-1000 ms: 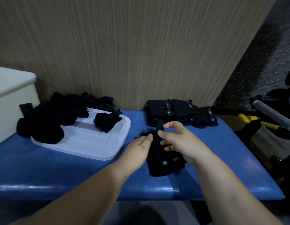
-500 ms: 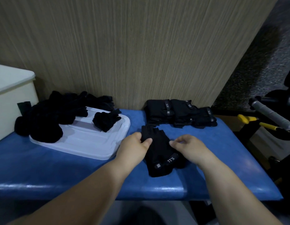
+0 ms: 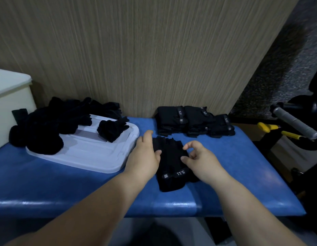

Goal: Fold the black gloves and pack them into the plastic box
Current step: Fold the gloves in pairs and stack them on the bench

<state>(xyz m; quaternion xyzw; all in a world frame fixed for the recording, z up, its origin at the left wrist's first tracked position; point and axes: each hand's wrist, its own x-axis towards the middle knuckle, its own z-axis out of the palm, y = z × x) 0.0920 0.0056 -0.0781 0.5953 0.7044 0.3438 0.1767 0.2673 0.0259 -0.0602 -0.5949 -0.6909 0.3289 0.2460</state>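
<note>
- Blue padded bench top [image 3: 65, 183] fills the foreground, its rounded front edge nearest the viewer, with two bare forearms reaching across it from below.
- Left hand [image 3: 145, 157] lies flat and relaxed along the left edge of a black fingerless glove [image 3: 171, 167]. Its fingers are straight and its thumb tip rests on the fabric, so nothing is gripped.
- Right hand [image 3: 200, 160] sits at the glove's right side. Its forefinger and thumb curve toward each other with a clear gap between them, and nothing is held in that gap. The thumb tip looks to be touching the fabric.
- That black glove lies flat on the bench between the two hands, finger openings pointing away. The wrist strap, marked 5.11 in pale print, is nearest the viewer.
- Left of the hands lies a flat white plastic lid [image 3: 86, 153] with rounded corners, its right edge just beside the left hand.
- One crumpled black glove [image 3: 111, 130] sits on the lid's far right part.
- A loose heap of black gloves [image 3: 53, 125] covers the lid's far left part and spills onto the bench.
- Beyond the hands, a row of neatly folded black gloves [image 3: 189, 121] sits against the wall, well apart from the box.
- At the far left edge stands a cream plastic box [image 3: 10, 103], only partly in view.
- Behind everything rises a beige wood-grain wall panel [image 3: 154, 50].
- To the far right, off the bench, are a grey bar grip [image 3: 296, 125] and yellow handles [image 3: 267, 126].
</note>
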